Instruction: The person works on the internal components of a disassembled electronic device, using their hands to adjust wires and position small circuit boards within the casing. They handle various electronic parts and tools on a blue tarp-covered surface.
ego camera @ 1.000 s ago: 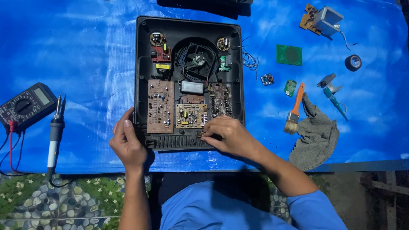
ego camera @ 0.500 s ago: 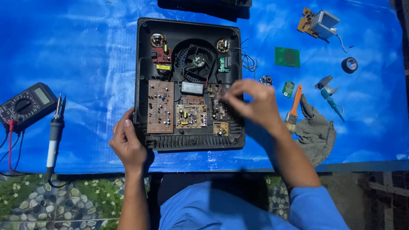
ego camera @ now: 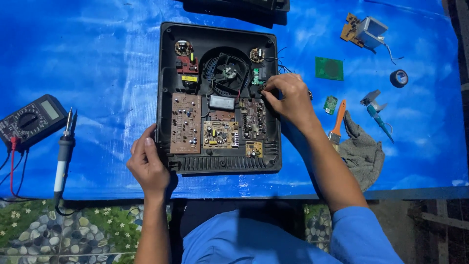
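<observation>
Right hand (ego camera: 291, 100) moved in 2 steps: from the near edge of the open black casing (ego camera: 166, 98), by the vent grille, up across the boards to the right side. Fingertips now at the small green board (ego camera: 256, 77) beside the fan (ego camera: 226, 74); forearm runs along the casing's right edge.

Person seen from above, wearing a plain blue short-sleeved fabric shirt (ego camera: 254, 239). Both forearms bare below the sleeves. Left hand (ego camera: 149, 164) and right hand (ego camera: 290, 98) ungloved.
</observation>
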